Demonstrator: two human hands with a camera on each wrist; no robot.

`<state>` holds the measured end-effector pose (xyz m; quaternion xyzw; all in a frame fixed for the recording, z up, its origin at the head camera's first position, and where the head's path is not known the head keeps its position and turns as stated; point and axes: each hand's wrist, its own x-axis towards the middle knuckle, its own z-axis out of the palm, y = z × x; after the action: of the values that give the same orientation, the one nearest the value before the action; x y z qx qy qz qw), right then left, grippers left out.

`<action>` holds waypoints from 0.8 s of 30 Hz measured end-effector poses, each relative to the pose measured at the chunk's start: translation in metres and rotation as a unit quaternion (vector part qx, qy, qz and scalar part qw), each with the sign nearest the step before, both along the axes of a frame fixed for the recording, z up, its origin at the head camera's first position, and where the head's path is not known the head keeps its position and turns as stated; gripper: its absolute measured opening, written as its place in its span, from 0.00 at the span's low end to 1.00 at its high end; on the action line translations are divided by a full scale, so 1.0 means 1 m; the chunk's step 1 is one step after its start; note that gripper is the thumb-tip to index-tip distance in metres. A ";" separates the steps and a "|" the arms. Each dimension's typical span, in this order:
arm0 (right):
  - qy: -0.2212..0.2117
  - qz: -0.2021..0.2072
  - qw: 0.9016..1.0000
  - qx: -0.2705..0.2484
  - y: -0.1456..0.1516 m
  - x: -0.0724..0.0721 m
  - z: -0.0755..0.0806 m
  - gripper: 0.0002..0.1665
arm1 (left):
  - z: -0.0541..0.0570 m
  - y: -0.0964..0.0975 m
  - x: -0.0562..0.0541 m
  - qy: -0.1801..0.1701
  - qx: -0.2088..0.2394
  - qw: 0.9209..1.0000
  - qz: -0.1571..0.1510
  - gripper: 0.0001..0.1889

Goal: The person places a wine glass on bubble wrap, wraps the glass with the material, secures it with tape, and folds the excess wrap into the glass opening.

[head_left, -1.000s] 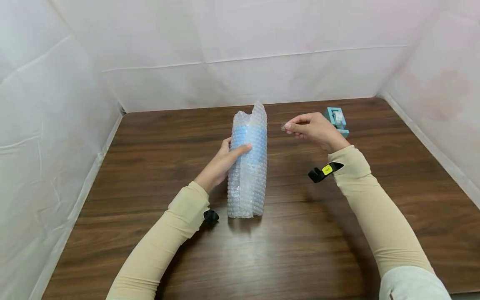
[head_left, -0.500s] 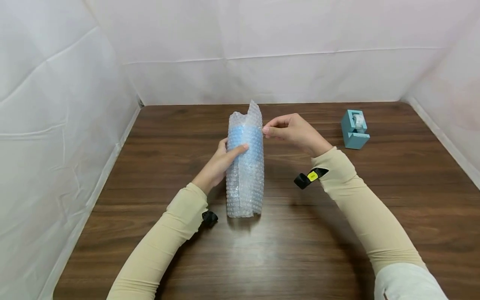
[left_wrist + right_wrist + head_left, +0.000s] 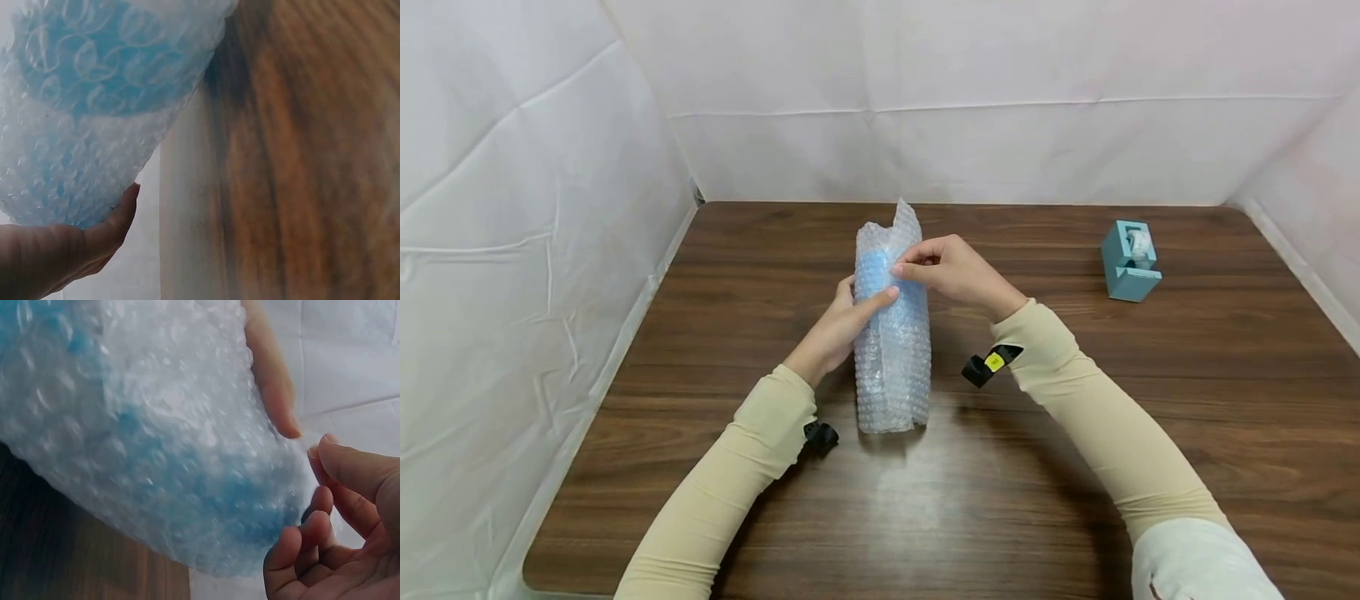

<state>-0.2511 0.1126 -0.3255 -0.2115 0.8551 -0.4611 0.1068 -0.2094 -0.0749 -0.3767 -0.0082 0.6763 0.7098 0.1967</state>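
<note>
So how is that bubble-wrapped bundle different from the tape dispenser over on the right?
The bubble-wrapped bundle is long and roughly cylindrical; the tape dispenser is smaller and boxy. The bundle looks see-through and bubbly outside, while the dispenser's body is smooth and solid-coloured. The left hand grips the bundle; no hand touches the dispenser. Both show a bluish colour.

The dark wood-grained table [image 3: 737, 292] is bordered along its far edge by a white back sheet [image 3: 1000, 50] (visibly creased), and along its left and right edges by white side sheets [image 3: 512, 250]; glare [image 3: 902, 500] is reflected toward the near edge.
</note>
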 end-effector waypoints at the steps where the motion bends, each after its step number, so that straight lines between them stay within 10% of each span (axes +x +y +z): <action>1: 0.001 -0.004 1.000 0.000 -0.001 0.001 -0.001 0.13 | 0.000 0.000 0.000 -0.001 -0.002 1.000 0.000 0.47; 24: 0.163 -0.032 0.985 0.050 -0.020 0.013 -0.018 0.08 | -0.002 0.001 0.004 -0.014 -0.036 0.999 0.000 0.50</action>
<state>-0.2377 0.0922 -0.3437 -0.2508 0.8894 -0.3802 -0.0385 -0.2057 -0.0737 -0.3789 -0.0251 0.6987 0.6848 0.2057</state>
